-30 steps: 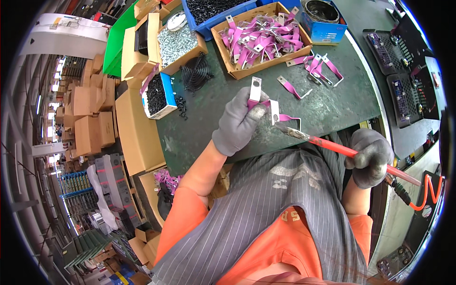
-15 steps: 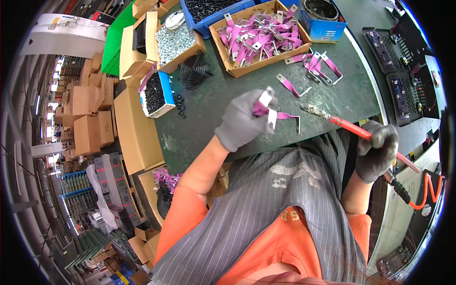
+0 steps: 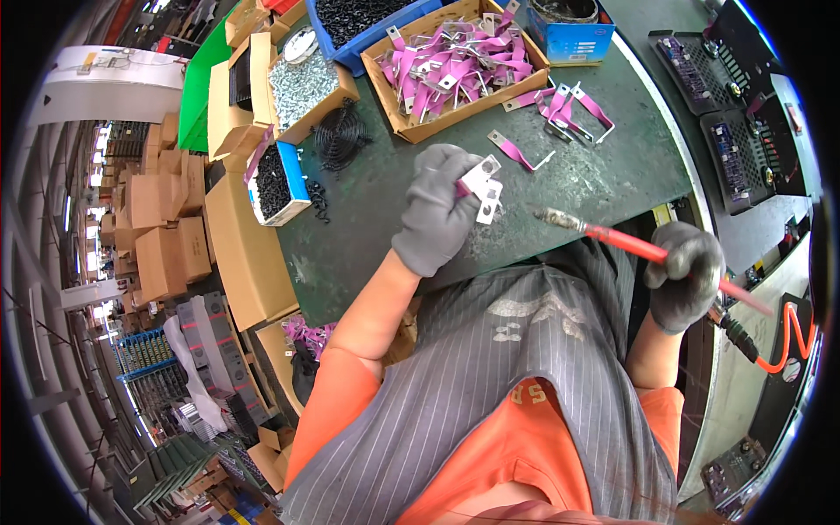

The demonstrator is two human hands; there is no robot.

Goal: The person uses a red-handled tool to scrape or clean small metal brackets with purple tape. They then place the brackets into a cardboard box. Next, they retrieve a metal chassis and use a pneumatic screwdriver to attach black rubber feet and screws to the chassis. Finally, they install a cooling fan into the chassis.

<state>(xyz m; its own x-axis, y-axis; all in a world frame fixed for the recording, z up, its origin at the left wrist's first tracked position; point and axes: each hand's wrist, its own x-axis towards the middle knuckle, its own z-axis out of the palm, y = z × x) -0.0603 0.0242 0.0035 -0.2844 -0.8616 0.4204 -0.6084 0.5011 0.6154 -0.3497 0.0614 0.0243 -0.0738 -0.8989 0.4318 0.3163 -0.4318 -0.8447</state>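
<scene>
now i see the red brush [image 3: 626, 243] drawn back from the purple strap [image 3: 479, 178], freeing its metal ends; left hand [image 3: 435, 206] clamps fingers on strap above table [image 3: 332, 262], right hand [image 3: 685, 276] curls fingers round brush

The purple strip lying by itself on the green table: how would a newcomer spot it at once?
On the green table, find the cardboard box heaped with purple-and-metal strips. Below its right half in this view lies the lone strip. It touches no other, unlike the small cluster up and to its right.
</scene>
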